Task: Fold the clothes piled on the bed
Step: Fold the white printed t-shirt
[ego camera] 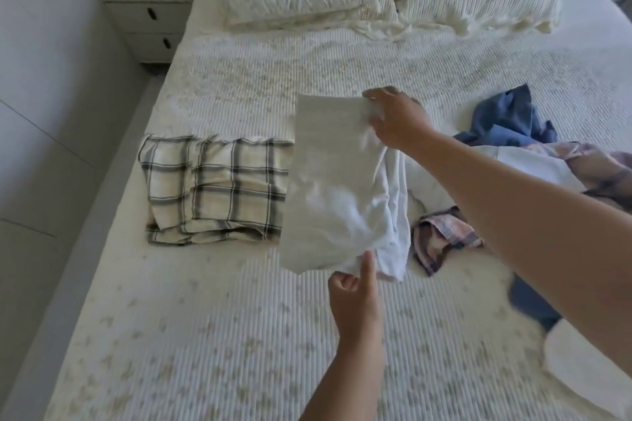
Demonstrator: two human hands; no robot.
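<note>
1. Head view: the left hand (355,297) pinches the near edge of a white garment (335,188), and the right hand (396,120) grips its far corner above the bed (239,335).
2. A folded plaid shirt (212,188) lies just left; unfolded clothes (506,133) are piled right.

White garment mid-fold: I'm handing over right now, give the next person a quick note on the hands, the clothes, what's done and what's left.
Right hand grips the far edge of the white garment; left hand pinches its near edge. The garment is held between them, partly folded, over the bed.
Done: plaid garment lies folded to the left.
Left: finish and set down the white one, then fold the pile on the right: blue, white and checked pieces.
</note>
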